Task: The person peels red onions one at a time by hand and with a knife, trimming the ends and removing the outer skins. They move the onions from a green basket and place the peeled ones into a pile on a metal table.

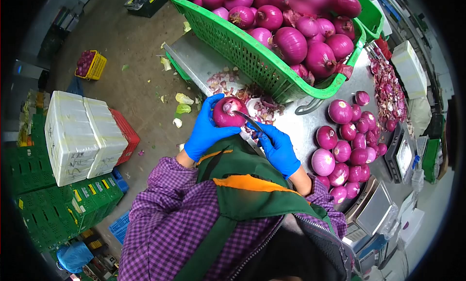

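My left hand [208, 130], in a blue glove, is closed around a red onion [228, 113] with its cut or root end facing up. In my right hand [278, 149], also gloved in blue, is a small knife [248, 120]; its curved blade reaches to the onion's top and touches it. The handle is mostly hidden by my fingers. Just beyond the onion, loose onion skins [242, 89] lie on the metal table [303, 117]. To the right of my right hand, a group of peeled red onions [342, 150] rests on the tabletop.
A green crate [252, 55] heaped with unpeeled onions stands at the table's far side. Skins [387, 87] pile up at the far right, near scales [371, 210]. White foam boxes [77, 135], green crates [73, 203] and a yellow crate [97, 66] stand left on the littered floor.
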`<action>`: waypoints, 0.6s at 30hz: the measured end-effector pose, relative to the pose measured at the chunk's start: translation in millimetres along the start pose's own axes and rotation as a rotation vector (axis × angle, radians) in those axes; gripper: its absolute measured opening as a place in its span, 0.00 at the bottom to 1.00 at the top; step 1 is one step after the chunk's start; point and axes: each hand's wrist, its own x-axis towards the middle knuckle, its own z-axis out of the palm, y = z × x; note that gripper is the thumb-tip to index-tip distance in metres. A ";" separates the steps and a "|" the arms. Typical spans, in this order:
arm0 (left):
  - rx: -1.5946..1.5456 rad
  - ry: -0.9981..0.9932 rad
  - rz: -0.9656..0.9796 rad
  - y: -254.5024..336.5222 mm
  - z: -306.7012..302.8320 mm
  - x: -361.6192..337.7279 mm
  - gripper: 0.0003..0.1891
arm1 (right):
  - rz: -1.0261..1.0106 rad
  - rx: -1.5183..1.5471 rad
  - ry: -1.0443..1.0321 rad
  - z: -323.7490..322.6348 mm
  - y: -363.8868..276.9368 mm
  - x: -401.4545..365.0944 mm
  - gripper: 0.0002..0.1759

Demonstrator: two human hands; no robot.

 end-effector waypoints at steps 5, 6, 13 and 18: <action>-0.093 0.117 -0.050 -5.5 -8.6 0.4 0.42 | -0.074 -0.124 0.103 15.4 -2.5 4.4 0.19; -0.090 0.118 -0.050 -4.4 -8.6 0.7 0.42 | -0.075 -0.121 0.102 16.6 0.1 3.9 0.19; -0.469 0.148 -0.215 -14.0 -3.2 2.5 0.35 | -0.033 -0.063 0.096 19.7 24.4 -10.8 0.20; -0.794 0.100 -0.240 -10.6 1.8 4.2 0.36 | 0.047 0.193 0.113 13.6 17.1 -12.8 0.19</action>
